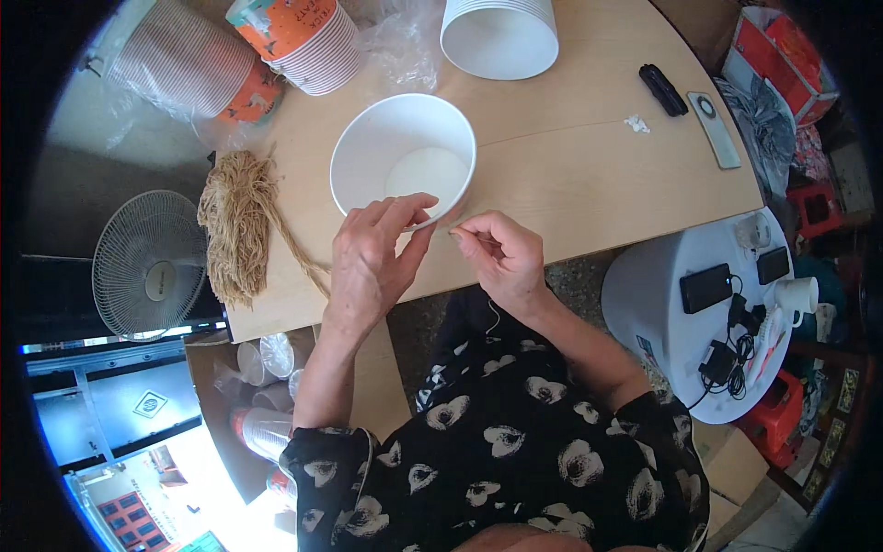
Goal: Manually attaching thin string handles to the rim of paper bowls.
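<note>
A white paper bowl (386, 147) stands on the wooden table (570, 175), tilted slightly toward me. My left hand (372, 262) grips its near rim, thumb and fingers pinched over the edge. My right hand (501, 258) is just right of the bowl, fingertips pinched together on something thin that I cannot make out. A strand from a bundle of tan straw string (237, 225) runs along the table edge toward my left hand.
Stacks of paper bowls: orange-printed ones (303, 37) and striped ones (189, 60) at the back left, white ones (499, 35) at the back. A black object (663, 89) and a remote (715, 129) lie right. A white stool (699, 313) holds phones and chargers. A fan (152, 262) stands left.
</note>
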### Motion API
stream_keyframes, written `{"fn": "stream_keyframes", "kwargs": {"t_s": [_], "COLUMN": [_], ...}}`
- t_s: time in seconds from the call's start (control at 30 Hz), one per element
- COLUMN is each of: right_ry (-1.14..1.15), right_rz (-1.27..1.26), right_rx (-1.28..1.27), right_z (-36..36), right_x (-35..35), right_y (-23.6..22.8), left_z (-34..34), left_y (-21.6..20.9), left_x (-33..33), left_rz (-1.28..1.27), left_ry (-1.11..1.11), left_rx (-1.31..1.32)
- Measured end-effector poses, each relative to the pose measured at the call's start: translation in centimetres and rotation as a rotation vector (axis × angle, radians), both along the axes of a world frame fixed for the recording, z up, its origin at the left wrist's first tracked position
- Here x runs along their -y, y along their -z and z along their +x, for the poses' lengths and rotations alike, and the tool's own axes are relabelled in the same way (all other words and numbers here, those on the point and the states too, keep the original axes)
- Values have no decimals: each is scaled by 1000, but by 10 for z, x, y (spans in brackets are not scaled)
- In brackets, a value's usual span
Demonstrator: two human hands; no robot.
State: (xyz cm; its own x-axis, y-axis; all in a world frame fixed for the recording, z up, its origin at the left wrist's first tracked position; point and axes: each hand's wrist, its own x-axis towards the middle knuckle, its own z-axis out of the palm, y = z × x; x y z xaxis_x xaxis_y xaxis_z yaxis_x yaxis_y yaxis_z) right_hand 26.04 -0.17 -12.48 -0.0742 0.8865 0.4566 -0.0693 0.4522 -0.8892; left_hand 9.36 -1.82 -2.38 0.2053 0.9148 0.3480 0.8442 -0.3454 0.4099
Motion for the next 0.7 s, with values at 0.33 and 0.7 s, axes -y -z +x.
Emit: {"fn": "stream_keyframes", "kwargs": {"t_s": [0.33, 0.7], "right_ry": [-49, -81], "right_rz": [-57, -77], "right_rx": [-16, 26], "right_z": [2, 6], "right_x": [-10, -7], "right_y": [0, -16], "left_z": [1, -20], "left_y": [-8, -32], "left_x": [-4, -52], "left_rz": [-35, -523], "left_ry": [75, 296], "left_rx": [73, 155]}}
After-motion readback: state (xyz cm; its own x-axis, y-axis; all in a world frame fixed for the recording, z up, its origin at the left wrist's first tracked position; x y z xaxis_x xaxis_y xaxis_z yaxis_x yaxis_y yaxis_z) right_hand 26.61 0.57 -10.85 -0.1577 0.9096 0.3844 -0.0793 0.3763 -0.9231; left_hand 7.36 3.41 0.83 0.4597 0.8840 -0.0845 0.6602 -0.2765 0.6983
